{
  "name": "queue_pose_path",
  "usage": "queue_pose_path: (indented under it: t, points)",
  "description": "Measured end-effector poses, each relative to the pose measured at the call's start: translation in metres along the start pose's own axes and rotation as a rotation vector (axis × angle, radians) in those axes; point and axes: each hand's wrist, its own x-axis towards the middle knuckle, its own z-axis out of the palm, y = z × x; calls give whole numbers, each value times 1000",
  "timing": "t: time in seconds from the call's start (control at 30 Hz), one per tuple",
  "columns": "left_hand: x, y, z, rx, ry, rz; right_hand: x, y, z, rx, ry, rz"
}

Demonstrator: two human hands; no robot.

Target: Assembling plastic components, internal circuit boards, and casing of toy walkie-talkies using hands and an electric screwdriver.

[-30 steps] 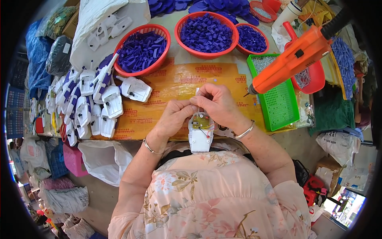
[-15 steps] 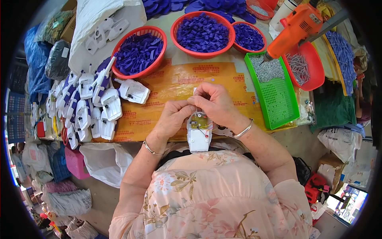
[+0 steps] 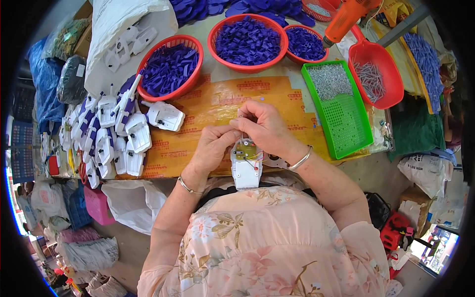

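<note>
A white plastic housing [image 3: 247,174] stands near the table's front edge, its wider end close to my body. Inside it show a small circuit board [image 3: 243,150] and thin yellow, red and dark wires. My left hand [image 3: 216,148] is closed in a pinch at the left side of the housing's narrow far end. Across from it, my right hand [image 3: 264,127] pinches the same end, thumb and index finger together. The fingertips of both hands almost meet, and they hide whatever small part or wire may lie between them.
Purple plastic pieces fill red baskets [image 3: 200,74] along the back. A pile of white and purple housings [image 3: 137,131] lies left. To the right are a green tray [image 3: 341,129] of screws, a red scoop [image 3: 391,94] of metal pins and a hanging orange power screwdriver [image 3: 346,21].
The orange screwdriver has shifted up and away from the green tray in the picture. Surroundings shift slightly with the view. Both hands keep nearly the same pinch at the housing's far end.
</note>
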Motion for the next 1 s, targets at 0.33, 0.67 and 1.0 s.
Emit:
queue_pose_path:
  t: [0.33, 0.67, 1.0]
  points:
    - [0, -5, -4, -13, -19, 23, -1, -1, 0, -22, -17, -24]
    - [-2, -6, -4, -56, -58, -14, -43, -121, -93, -663, 1003, -1098]
    - [-7, 7, 0, 37, -24, -13, -10, -76, -156, 340, 11, -376]
